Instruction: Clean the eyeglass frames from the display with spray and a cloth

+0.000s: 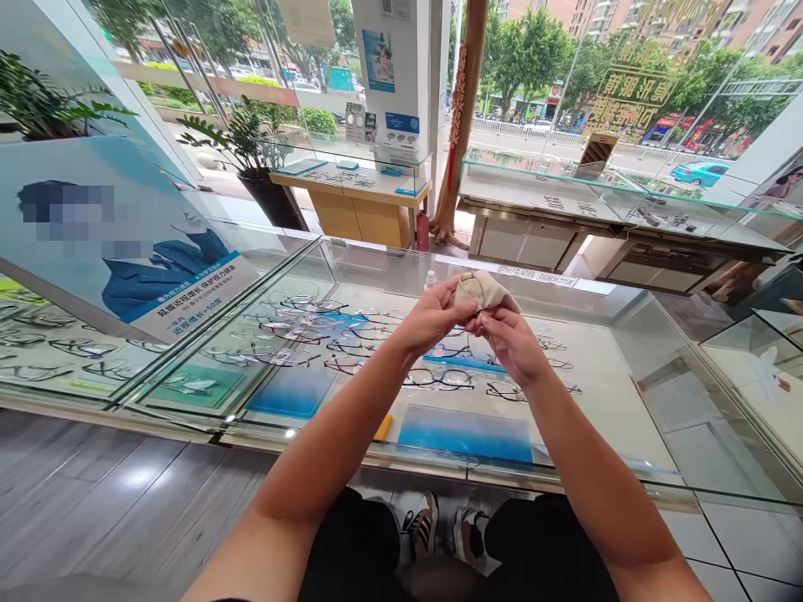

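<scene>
Just above the middle of the frame, the left hand [436, 311] and right hand [513, 341] hold a beige cloth [489, 291] between pinched fingertips, close together. A thin dark line crosses the cloth; whether it is an eyeglass frame, I cannot tell.

On the placard [56, 272] at the left, the main Chinese line appears to read 延缓近视增长 保护视力健康; the smallest print is illegible. Gold Chinese lettering [631, 94] on the upper-right window shows reversed. The white label strip [538, 277] right of the cloth is too small to read.

Below the hands, a glass display counter [633, 393] spans the frame, with rows of eyeglasses [437, 380] and blue gradient panels [464, 428] inside. Grey plank flooring [125, 485] fills the lower left. At upper centre, a red fire extinguisher [422, 232] stands beside a wooden showcase [364, 219].
</scene>
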Tool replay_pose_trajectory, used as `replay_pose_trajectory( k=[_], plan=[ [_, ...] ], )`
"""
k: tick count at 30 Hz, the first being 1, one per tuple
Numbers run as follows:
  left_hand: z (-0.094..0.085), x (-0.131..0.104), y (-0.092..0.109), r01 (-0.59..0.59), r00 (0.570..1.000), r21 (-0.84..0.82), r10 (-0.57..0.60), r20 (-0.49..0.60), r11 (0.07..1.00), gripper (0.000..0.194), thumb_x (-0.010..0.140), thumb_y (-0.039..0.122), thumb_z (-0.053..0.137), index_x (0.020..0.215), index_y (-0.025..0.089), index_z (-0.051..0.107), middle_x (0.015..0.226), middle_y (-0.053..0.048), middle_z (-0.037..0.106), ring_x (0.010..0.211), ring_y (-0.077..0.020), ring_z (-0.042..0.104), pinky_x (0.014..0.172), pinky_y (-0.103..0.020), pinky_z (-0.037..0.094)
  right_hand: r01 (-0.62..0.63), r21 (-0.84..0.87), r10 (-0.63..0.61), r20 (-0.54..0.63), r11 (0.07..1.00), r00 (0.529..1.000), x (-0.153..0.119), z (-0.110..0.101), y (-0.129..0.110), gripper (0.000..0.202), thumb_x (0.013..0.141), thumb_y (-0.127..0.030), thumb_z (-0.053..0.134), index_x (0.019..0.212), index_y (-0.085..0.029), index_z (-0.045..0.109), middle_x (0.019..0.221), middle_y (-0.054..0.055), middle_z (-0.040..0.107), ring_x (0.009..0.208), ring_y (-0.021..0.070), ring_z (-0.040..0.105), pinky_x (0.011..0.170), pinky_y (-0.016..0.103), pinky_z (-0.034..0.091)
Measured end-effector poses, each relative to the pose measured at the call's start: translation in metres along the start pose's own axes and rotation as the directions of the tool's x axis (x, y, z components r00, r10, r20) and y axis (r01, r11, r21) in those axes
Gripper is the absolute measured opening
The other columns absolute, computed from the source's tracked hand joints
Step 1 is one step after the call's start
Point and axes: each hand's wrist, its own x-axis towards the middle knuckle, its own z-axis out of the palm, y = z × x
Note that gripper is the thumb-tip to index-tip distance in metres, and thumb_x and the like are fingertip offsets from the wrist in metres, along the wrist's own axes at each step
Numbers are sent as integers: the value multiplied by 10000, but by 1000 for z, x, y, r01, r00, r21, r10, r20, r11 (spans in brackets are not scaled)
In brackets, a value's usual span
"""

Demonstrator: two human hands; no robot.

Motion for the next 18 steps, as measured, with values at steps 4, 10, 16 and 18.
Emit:
replay_pose_trajectory(
  k=[4,10,16,18],
  plan=[
    [5,0,-13,-56,989,67,65,-135,996,555,787,450,976,1129,153,654,755,17,679,518,-75,548,500,-222,455,1,-5,-1,11,1000,1000,-1,4,5,369,772,-578,914,863,-241,792,891,59,752,893,237,634,887,431,500],
    [5,3,-23,-99,956,100,123,-266,990,555,878,693,819,901,177,615,612,45,586,420,-76,487,400,-223,370,5,-59,-3,38,998,999,-1,5,14,367,807,-569,894,934,-238,803,923,68,767,914,243,627,912,438,500],
    [4,3,-10,-46,994,-35,42,-103,998,521,829,564,919,1048,156,681,754,-9,668,568,-125,599,568,-291,541,6,-57,-5,7,998,1000,0,-1,2,331,828,-565,869,883,-250,785,925,71,761,896,239,615,886,435,493],
    [6,2,-9,-31,996,-36,27,-91,999,573,793,476,968,1177,163,680,784,-2,677,595,-121,600,609,-290,553,9,-24,-9,-2,1000,1000,1,-3,1,334,818,-573,879,873,-258,786,918,65,756,883,235,607,865,429,491]
  ],
)
